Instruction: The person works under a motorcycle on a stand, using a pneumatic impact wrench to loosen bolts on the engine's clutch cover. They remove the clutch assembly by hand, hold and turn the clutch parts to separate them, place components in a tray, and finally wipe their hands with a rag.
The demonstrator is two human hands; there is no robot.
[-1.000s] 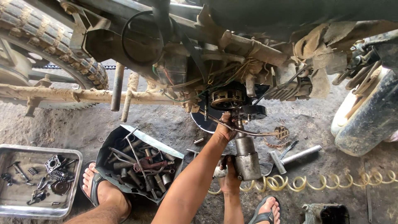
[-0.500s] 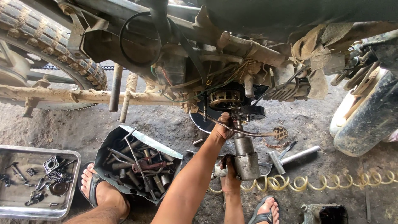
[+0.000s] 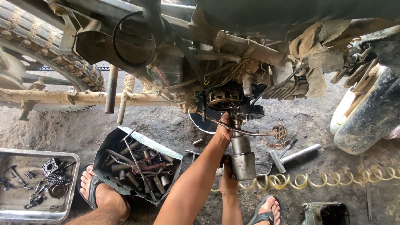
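Your right hand [image 3: 227, 180] sits behind the grey impact wrench [image 3: 243, 157], so its fingers cannot be seen. Your left hand [image 3: 224, 130] covers the fastener at the engine [image 3: 227, 100]. The tyre [image 3: 46, 46] and metal tray [image 3: 37, 208] are cut off at the frame's edge. Small tray parts are indistinct.

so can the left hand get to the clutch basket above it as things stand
Probably yes. The left hand is already up at the engine just below the clutch basket, with only thin wires nearby; the right hand steadies the pneumatic tool lower down.
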